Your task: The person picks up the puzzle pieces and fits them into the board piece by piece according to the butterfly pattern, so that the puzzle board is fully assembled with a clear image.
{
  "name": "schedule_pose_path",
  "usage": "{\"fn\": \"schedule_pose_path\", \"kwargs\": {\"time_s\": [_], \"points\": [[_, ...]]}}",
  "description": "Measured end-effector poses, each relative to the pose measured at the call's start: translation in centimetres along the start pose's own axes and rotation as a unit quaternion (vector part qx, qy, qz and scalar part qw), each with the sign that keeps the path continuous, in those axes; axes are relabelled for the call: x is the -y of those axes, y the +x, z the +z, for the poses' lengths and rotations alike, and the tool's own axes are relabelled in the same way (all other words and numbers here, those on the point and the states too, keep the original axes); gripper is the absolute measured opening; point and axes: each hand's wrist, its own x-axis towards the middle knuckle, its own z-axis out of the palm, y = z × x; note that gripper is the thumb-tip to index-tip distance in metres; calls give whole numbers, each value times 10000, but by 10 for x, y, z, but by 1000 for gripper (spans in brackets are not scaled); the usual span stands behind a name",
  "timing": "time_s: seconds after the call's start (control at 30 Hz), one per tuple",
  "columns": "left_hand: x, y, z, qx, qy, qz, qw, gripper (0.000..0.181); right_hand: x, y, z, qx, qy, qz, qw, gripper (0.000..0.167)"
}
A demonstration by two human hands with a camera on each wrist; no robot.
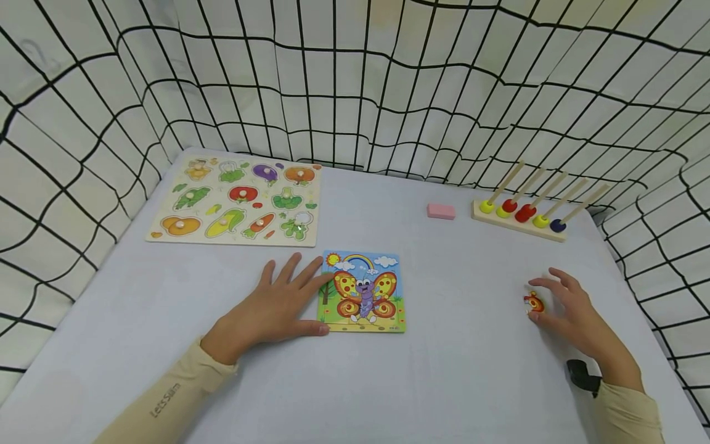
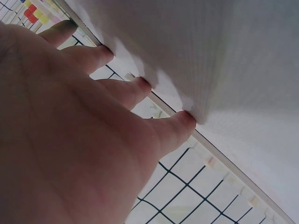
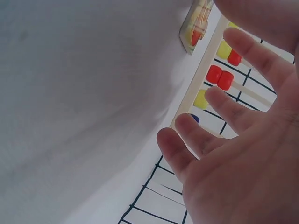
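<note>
A square butterfly picture puzzle (image 1: pixel 363 293) lies flat near the middle of the white table. My left hand (image 1: pixel 272 308) rests at its left side, fingers spread, index finger and thumb touching the edge. In the left wrist view, the fingertips (image 2: pixel 184 119) of that hand press on the table. Far to the right, my right hand (image 1: pixel 571 317) is lowered around a small orange and yellow snail-like piece (image 1: pixel 534 302). Its thumb and index finger are spread on either side of the piece. In the right wrist view the piece (image 3: pixel 197 28) is partly cut off, with the fingers apart.
A vegetable peg puzzle board (image 1: pixel 233 197) lies at the back left. At the back right stand a pink block (image 1: pixel 440 211) and a wooden bead counter (image 1: pixel 521 219) with upright pegs. Black netting (image 1: pixel 333 95) surrounds the table. A black strap piece (image 1: pixel 582 375) is by the right wrist.
</note>
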Motion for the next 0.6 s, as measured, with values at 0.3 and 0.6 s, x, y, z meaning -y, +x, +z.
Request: {"fn": "schedule_pose_path", "kwargs": {"time_s": [0.3,0.6], "points": [[0,1,0,67,-17,-28,10000,99,-1,1,1,169,215,-110,9996,35],[0,1,0,88,-10,-34,10000,99,-2,3,2,159,273,-118,9994,33]]}}
